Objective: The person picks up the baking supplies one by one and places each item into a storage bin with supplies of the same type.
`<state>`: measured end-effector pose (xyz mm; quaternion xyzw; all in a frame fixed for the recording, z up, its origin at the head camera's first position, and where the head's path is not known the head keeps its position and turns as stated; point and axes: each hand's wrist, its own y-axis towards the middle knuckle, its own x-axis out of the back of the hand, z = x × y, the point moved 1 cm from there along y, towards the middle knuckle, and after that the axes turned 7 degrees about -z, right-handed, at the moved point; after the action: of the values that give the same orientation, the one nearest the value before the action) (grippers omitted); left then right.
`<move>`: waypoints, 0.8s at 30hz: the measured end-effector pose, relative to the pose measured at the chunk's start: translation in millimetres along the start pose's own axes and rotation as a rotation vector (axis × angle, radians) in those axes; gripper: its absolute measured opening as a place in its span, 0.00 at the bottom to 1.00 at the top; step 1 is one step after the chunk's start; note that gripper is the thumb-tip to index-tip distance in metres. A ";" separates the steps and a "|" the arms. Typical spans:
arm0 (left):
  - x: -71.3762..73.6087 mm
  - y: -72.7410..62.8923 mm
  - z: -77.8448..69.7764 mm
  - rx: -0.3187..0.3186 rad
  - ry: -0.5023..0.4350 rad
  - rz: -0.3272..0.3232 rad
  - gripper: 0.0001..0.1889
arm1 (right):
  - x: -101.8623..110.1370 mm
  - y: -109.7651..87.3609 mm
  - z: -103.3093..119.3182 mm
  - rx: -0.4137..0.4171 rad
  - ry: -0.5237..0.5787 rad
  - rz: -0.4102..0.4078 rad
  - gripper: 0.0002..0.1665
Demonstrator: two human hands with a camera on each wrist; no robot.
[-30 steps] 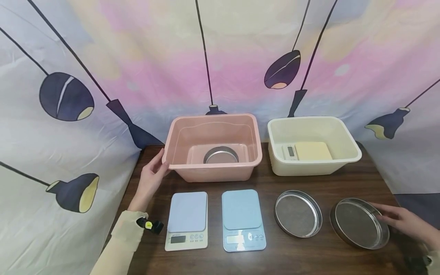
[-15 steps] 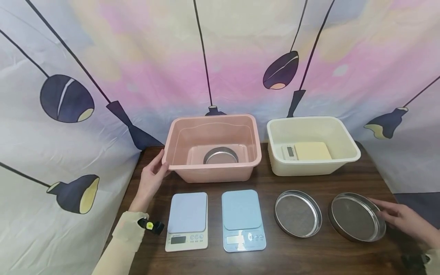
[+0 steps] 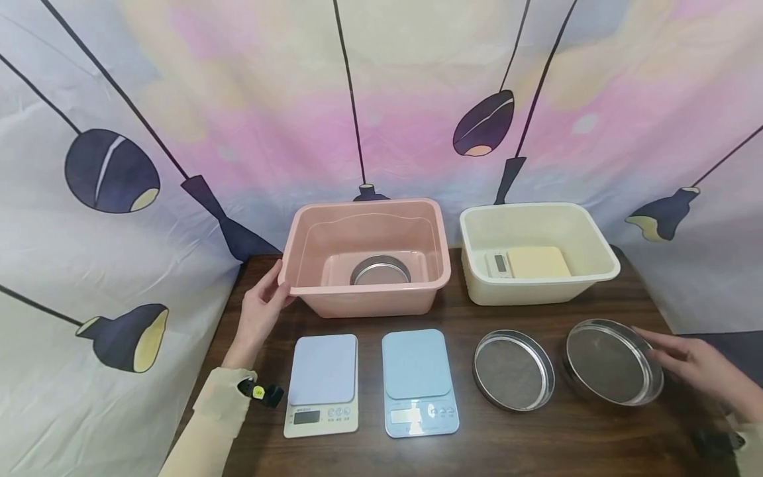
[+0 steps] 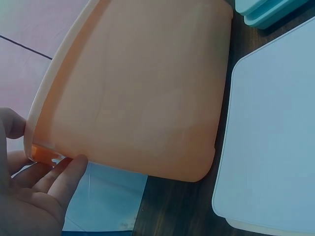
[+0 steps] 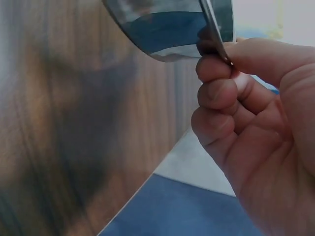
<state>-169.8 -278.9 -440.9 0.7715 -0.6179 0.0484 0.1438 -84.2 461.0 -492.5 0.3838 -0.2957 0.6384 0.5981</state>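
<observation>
At the left front corner of a pink basin (image 3: 369,304), my left hand (image 3: 257,318) holds the rim, thumb and fingers on either side of it. My right hand (image 3: 703,363) pinches the rim of a round metal sieve (image 3: 609,363) between thumb and forefinger. In the right wrist view this sieve's shiny side wall (image 5: 170,29) hangs over the wooden table, and the other fingers are curled below the rim. Just left of it, a second sieve (image 3: 514,371) lies on the table. Another sieve (image 3: 381,270) sits inside the pink basin.
A white kitchen scale (image 3: 322,370) and a light blue kitchen scale (image 3: 417,364) lie in front of the pink basin. To its right, a cream basin (image 3: 533,293) holds a pale yellow scale (image 3: 538,263). A patterned cloth (image 3: 405,132) hangs behind the table (image 3: 495,450).
The right hand has moved the right sieve away from the table's front edge and slightly left. The left hand has stayed at the pink basin's corner.
</observation>
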 end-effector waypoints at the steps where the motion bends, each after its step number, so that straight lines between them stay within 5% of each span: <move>1: 0.0 0.2 0.3 -0.005 0.000 -0.004 0.29 | 1.8 1.8 1.3 0.015 -0.007 -0.008 0.25; 9: 2.1 2.9 0.1 -0.048 0.030 -0.014 0.27 | 12.0 11.5 16.4 0.116 -0.054 -0.067 0.26; 24: 2.1 3.1 -1.6 -0.040 0.016 -0.015 0.27 | 23.8 22.6 59.2 0.135 -0.034 -0.096 0.26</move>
<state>-172.1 -281.0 -438.3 0.7726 -0.6117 0.0411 0.1648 -98.2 421.7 -439.1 0.4478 -0.2434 0.6207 0.5958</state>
